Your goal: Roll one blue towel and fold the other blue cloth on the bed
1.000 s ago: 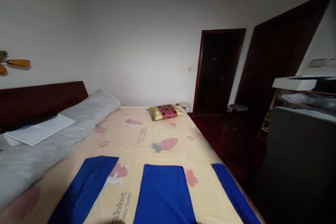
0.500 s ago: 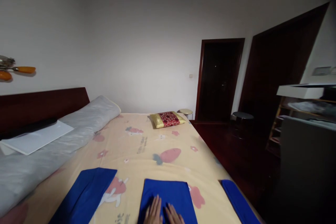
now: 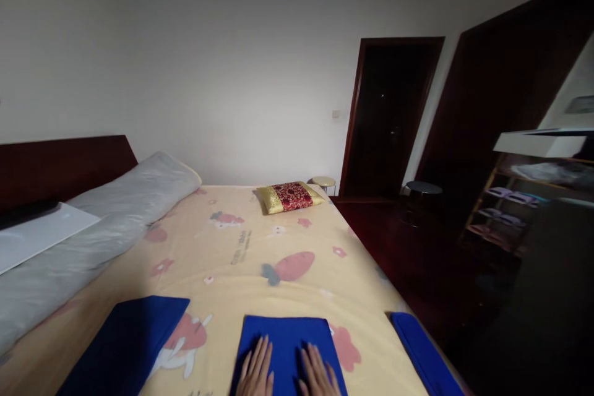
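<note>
A folded blue cloth lies flat on the bed in front of me, its near end cut off by the bottom of the view. My left hand rests on its left part, fingers stretched out and palm down. On the right part lies my right hand, also flat with its fingers extended. Neither hand grips anything. Another blue cloth piece is spread to the left, partly in shadow. A narrow folded blue cloth lies along the bed's right edge.
The patterned bed sheet carries a gold and red pillow at its far end. A grey bolster and a white board lie by the headboard. Stools and a shoe rack stand on the right.
My hands have moved apart on the blue cloth, the left one leftward and the right one slightly rightward. The view has turned and tilted down a little.
</note>
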The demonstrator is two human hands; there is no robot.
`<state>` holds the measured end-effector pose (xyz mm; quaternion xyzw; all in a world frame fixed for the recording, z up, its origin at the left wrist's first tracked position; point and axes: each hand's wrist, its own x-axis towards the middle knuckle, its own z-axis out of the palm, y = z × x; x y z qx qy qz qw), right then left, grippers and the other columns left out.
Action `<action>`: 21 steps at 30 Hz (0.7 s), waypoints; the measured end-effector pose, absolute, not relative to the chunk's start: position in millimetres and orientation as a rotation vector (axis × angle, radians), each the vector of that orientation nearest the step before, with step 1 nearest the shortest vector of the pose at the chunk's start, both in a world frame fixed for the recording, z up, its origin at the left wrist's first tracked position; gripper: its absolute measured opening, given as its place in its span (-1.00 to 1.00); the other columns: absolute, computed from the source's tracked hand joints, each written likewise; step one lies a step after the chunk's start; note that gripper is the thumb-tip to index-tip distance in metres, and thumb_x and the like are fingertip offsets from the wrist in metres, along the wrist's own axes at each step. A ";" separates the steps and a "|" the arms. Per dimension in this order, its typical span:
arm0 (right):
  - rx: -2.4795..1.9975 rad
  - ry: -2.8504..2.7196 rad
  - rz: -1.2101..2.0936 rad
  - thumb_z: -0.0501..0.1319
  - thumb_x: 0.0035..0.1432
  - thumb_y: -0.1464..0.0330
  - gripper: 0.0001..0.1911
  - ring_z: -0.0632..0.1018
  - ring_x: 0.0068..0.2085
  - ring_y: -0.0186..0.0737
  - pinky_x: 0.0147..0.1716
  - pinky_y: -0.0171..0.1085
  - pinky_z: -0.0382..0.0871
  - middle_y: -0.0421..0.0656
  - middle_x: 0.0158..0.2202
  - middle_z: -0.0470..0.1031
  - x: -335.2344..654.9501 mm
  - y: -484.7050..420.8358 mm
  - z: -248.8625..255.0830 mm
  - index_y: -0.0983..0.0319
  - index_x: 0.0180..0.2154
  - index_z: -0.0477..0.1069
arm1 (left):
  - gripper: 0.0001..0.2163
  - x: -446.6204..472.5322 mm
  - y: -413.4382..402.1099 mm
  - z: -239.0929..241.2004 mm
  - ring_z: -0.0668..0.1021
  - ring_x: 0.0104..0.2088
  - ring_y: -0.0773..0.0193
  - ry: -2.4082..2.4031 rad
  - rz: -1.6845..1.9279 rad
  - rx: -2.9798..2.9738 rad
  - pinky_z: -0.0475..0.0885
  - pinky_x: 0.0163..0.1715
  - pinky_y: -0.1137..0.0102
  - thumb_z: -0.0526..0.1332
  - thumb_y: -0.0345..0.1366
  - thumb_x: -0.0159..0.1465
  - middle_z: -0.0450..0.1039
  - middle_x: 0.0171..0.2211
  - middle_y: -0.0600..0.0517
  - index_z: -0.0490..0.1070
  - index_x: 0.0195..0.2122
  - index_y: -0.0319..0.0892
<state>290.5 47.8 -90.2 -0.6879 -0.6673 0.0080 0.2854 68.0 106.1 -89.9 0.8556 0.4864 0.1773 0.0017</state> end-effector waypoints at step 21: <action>-2.072 -1.900 0.181 -0.09 0.31 0.07 -0.38 0.12 0.34 -0.03 0.26 0.13 0.09 -0.20 0.37 -0.02 349.1 85.7 -84.6 0.01 0.32 -0.21 | -0.49 46.2 154.4 -66.1 0.26 0.29 0.19 1.845 0.378 2.630 0.12 0.20 0.15 -0.08 -0.14 0.37 0.08 0.34 0.11 -0.16 0.34 0.16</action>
